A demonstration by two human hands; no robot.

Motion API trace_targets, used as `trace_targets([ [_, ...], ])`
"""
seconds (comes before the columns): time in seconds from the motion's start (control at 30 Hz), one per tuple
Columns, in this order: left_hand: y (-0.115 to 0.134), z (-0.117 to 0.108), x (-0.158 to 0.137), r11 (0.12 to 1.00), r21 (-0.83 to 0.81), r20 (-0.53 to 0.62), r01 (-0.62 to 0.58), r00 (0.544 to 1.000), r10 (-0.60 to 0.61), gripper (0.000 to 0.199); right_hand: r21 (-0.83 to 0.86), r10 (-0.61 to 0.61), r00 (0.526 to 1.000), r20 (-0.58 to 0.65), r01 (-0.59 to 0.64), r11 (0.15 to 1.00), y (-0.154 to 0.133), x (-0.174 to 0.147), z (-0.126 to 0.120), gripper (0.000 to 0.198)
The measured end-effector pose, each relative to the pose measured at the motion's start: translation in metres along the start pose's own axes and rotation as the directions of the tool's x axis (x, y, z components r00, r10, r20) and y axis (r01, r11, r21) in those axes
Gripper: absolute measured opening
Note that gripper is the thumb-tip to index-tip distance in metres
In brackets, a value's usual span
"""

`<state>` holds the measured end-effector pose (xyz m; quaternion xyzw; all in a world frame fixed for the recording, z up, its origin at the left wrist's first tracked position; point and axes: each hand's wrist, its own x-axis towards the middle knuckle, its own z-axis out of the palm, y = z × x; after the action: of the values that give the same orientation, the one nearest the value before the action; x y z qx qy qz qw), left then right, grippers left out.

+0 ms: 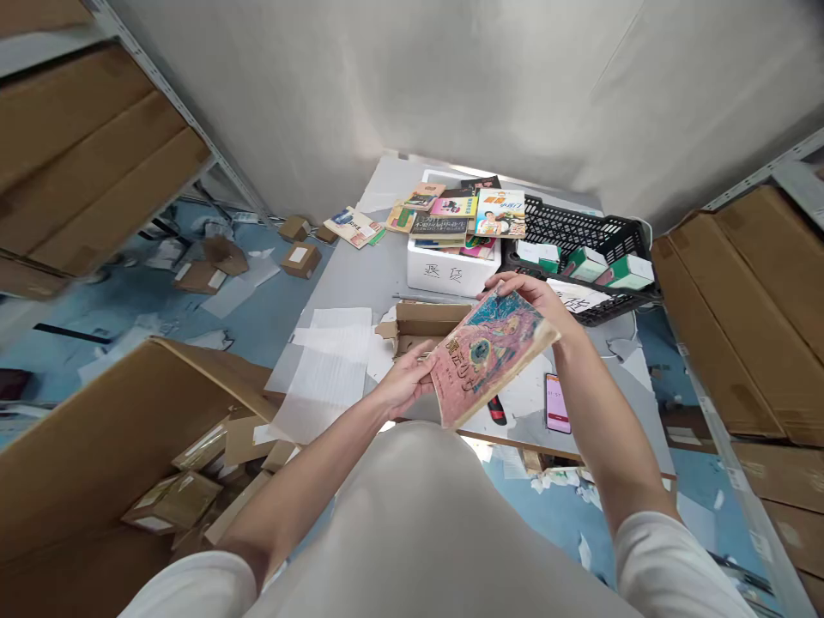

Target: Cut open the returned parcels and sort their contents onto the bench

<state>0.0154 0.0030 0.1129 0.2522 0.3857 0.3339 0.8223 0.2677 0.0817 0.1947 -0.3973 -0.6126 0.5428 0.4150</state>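
A worn book (486,356) with a pink and blue illustrated cover is held tilted above the near side of the table. My left hand (407,378) grips its left edge, the thumb on the cover and the fingers partly behind it. Around its upper right side my right hand (531,296) is closed, fingers over the top edge. Behind the book lies an opened small cardboard box (428,319), partly covered by it. A red and black tool (496,410), its kind unclear, shows just below the book.
A white foam box (451,270) heaped with books stands at the back, beside a black plastic crate (579,225) holding green-and-white boxes. Paper sheets (331,365) lie at left, a phone (557,402) at right. A large carton (129,446) with small parcels stands left of the table.
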Motion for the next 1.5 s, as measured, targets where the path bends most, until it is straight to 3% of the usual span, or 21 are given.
trace_targets([
  [0.07,0.000,0.003,-0.008,0.998,0.035,0.050,-0.045,0.998,0.044,0.061,0.002,-0.014,1.000,0.011,0.014,1.000,-0.001,0.003,-0.006,0.033],
  [0.17,-0.005,0.002,-0.015,0.978,0.120,0.146,-0.171,0.977,0.153,0.077,-0.035,0.076,0.995,-0.060,-0.078,0.996,0.000,0.003,-0.013,0.032],
  [0.27,-0.017,0.001,-0.012,0.892,0.320,-0.025,-0.318,0.939,0.343,0.066,-0.065,0.139,0.980,-0.144,-0.150,0.987,0.000,0.000,-0.016,0.033],
  [0.37,-0.029,0.005,-0.005,0.833,0.401,-0.213,-0.382,0.845,0.490,0.050,-0.085,0.145,0.976,-0.164,-0.160,0.983,0.000,-0.005,-0.019,0.032],
  [0.53,-0.037,0.016,-0.003,0.843,0.324,-0.226,-0.429,0.830,0.509,0.048,-0.070,0.148,0.978,-0.149,-0.160,0.985,0.003,-0.013,-0.029,0.037],
  [0.8,-0.049,0.029,-0.002,0.900,0.198,-0.263,-0.389,0.863,0.431,0.047,-0.128,0.067,0.978,-0.197,-0.093,0.987,0.004,-0.018,-0.037,0.039],
  [0.93,-0.050,0.036,-0.003,0.924,0.103,-0.231,-0.368,0.895,0.382,0.044,-0.049,0.028,0.970,-0.240,-0.040,0.998,0.003,-0.028,-0.040,0.042],
  [1.0,-0.048,0.039,-0.004,0.945,0.024,-0.168,-0.325,0.931,0.325,0.041,0.026,-0.006,0.980,-0.201,0.011,1.000,0.000,-0.034,-0.037,0.047],
  [1.1,-0.044,0.042,-0.006,0.981,-0.122,-0.012,-0.149,0.989,0.149,0.036,0.040,-0.122,0.984,-0.133,0.128,0.991,-0.005,-0.034,-0.027,0.053],
  [1.23,-0.045,0.047,-0.002,0.964,-0.254,0.178,0.073,0.984,-0.027,0.030,-0.035,-0.184,0.979,-0.083,0.181,0.983,0.000,-0.017,-0.010,0.060],
  [1.33,-0.046,0.050,0.004,0.970,-0.196,0.210,0.146,0.972,-0.104,0.023,0.006,-0.099,0.995,-0.027,0.099,0.995,0.006,-0.005,-0.005,0.054],
  [1.4,-0.042,0.050,0.006,0.985,-0.091,0.163,0.149,0.978,-0.133,0.027,0.006,-0.059,0.997,-0.047,0.059,0.998,0.006,-0.002,-0.006,0.045],
  [1.5,-0.031,0.043,0.006,1.000,-0.007,0.038,0.024,0.999,-0.024,0.044,-0.041,-0.022,0.989,-0.149,0.016,0.999,0.000,-0.001,-0.012,0.037],
])
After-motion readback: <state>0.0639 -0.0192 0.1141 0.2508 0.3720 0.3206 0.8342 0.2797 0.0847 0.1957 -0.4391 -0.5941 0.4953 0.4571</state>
